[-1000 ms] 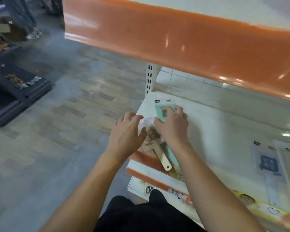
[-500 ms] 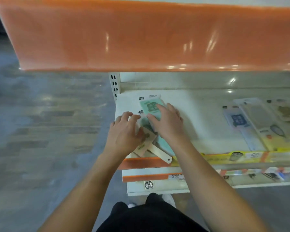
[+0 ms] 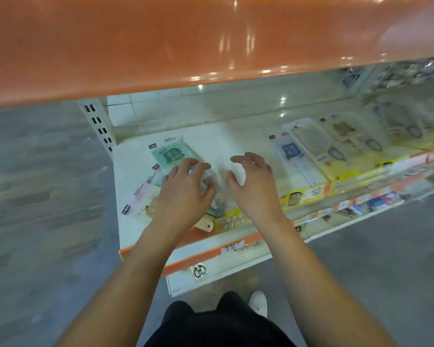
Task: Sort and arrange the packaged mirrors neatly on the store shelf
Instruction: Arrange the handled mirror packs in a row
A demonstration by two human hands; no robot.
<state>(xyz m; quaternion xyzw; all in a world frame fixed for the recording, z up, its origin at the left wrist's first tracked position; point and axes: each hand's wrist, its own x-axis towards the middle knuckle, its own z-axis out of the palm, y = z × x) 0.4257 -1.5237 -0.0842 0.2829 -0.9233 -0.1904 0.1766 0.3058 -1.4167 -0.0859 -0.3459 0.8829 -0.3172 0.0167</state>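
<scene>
Upper shelf edge (image 3: pixel 161 46): a wide orange band across the top of the view, hiding the back of the shelf below.
Shelf (image 3: pixel 236 136): white, its right end blurred and cut off by the frame.
Right mirror packs (image 3: pixel 318 144): a row lying flat at the right; those farthest right too smeared to tell apart.
Left mirror packs (image 3: pixel 171 154): a fanned, overlapping pile at the left end; the green one lies on top, the lower ones partly hidden.
Left hand (image 3: pixel 186 189): fingers curled down on the pile, covering its middle; whether it grips a pack, I cannot tell.
Right hand (image 3: pixel 253 184): open, fingers spread, empty, over bare shelf just right of the pile.
Wooden handle (image 3: pixel 206 225): only its end shows beneath the left wrist.
</scene>
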